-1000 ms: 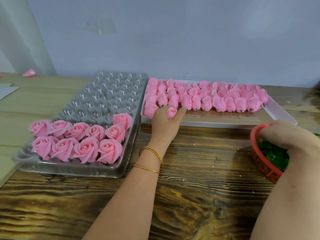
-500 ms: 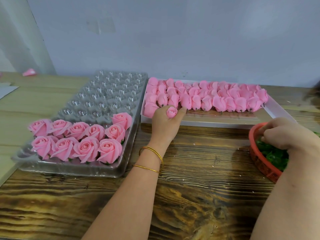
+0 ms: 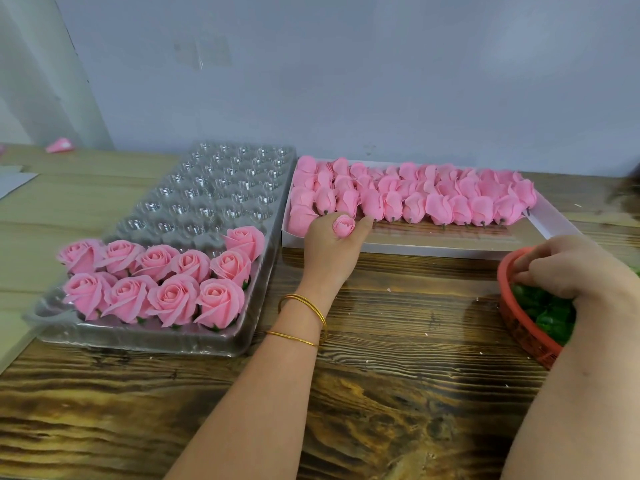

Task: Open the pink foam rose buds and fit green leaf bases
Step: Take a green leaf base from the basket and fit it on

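My left hand (image 3: 332, 251) holds one closed pink rose bud (image 3: 344, 226) between its fingers at the front edge of the white box (image 3: 433, 249). Rows of closed pink buds (image 3: 415, 199) fill the back of that box. My right hand (image 3: 568, 268) reaches into the red basket (image 3: 519, 327) of green leaf bases (image 3: 547, 311), fingertips curled down among the leaves; whether it pinches one is hidden. Several opened pink roses (image 3: 162, 282) with green bases sit in the front rows of the clear plastic tray (image 3: 145, 336) on the left.
The dark wooden table (image 3: 398, 375) stretches in front of the tray and box. Behind them rises a pale wall (image 3: 346, 81). A small pink piece (image 3: 60, 145) and a sheet of paper (image 3: 15, 183) lie at the far left.
My right hand has shifted slightly left over the basket rim and its fingers have curled down into the leaves. My left hand with the bud has stayed in place.
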The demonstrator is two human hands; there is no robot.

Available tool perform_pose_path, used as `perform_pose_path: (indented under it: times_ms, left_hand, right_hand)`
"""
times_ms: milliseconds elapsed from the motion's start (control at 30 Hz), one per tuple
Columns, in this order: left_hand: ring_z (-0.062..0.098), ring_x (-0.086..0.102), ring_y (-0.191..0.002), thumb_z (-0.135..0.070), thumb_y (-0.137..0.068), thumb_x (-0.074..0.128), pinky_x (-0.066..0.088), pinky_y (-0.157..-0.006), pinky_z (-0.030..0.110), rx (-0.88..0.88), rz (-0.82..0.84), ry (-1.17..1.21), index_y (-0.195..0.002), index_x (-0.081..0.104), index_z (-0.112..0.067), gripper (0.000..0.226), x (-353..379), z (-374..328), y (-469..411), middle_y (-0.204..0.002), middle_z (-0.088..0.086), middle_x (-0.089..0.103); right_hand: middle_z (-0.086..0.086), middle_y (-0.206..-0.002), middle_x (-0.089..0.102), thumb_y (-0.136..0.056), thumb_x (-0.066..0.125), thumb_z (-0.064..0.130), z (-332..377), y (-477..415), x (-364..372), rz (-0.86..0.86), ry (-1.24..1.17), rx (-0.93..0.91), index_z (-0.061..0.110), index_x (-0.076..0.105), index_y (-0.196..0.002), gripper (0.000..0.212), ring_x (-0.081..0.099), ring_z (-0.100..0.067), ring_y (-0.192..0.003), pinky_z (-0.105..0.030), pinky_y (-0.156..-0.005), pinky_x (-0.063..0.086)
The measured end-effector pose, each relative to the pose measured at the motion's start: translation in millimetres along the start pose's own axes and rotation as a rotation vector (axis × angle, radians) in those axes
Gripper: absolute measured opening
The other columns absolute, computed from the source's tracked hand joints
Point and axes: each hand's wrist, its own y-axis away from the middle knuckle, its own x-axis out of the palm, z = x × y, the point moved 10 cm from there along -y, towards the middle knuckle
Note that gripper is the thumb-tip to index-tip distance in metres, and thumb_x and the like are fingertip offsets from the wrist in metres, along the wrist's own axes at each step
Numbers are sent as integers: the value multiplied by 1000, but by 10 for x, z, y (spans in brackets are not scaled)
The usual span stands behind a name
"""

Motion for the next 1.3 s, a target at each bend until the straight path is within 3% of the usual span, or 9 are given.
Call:
perform_pose_path:
  times_ms: [233,433,500,567,633,900,1067,1200,1300]
  left_hand:
    - [11,36,-52,-21,-87,67,30,-49,23,-6,-4,-5,-53,43,-14,42,-10,-7,6,-51,3,40]
    - [13,37,-53,-21,-88,67,31,-51,25,-1,1,-8,-54,44,-12,41,-13,-13,5,-52,4,40]
    - [11,37,-52,-21,-88,67,31,-49,23,-5,4,-12,-52,43,-15,43,-11,-12,2,-50,0,39]
    - [10,37,-51,-22,-88,67,31,-49,21,-7,6,-19,-52,42,-17,44,-9,-13,3,-49,-3,39]
    - [11,37,-52,-21,-87,67,32,-49,22,-5,5,-14,-52,43,-15,43,-10,-13,2,-50,-1,39]
    - [14,37,-53,-20,-87,67,31,-51,26,4,-9,-17,-51,41,-15,44,-27,-2,-7,-51,4,39]
    - [9,36,-50,-20,-87,68,31,-48,20,7,-16,-19,-49,41,-19,46,-29,1,-13,-49,-2,40]
    - [10,37,-52,-21,-87,67,33,-49,22,12,-7,-20,-52,44,-16,42,-24,-8,-9,-51,1,41]
    - [10,36,-52,-20,-87,67,33,-50,23,10,-4,-20,-51,42,-18,44,-21,-13,-11,-50,-1,40]
  right_hand:
    - [-22,-105,68,-88,58,2,59,94,-49,-53,-44,1,6,70,-99,16,63,-42,-104,-56,-94,52]
    - [-25,-108,65,-89,46,-4,122,128,-113,-123,-49,5,7,64,-90,21,59,-46,-107,-57,-96,49]
    - [-21,-94,63,-88,44,-6,149,155,-144,-157,-44,3,11,63,-87,25,57,-44,-97,-52,-89,50]
    - [-6,-76,51,-86,42,-7,156,168,-191,-201,-21,12,13,64,-87,30,51,-32,-78,-45,-77,46]
    - [-1,-72,45,-86,41,-9,158,169,-215,-221,-13,18,13,65,-86,32,43,-21,-66,-40,-69,42]
    - [0,-66,48,-91,60,3,139,181,-310,-299,-59,4,9,66,-107,19,45,-13,-56,-24,-50,27]
    - [-4,-73,54,-85,73,18,92,193,-372,-383,-147,5,13,66,-113,29,47,-15,-56,-25,-51,33]
    - [-14,-102,68,-88,63,25,107,218,-378,-415,-178,-39,23,68,-92,7,61,-34,-91,-50,-84,52]
    - [-16,-106,69,-83,47,30,38,152,-379,-404,-229,-34,27,65,-90,19,62,-40,-103,-58,-93,51]
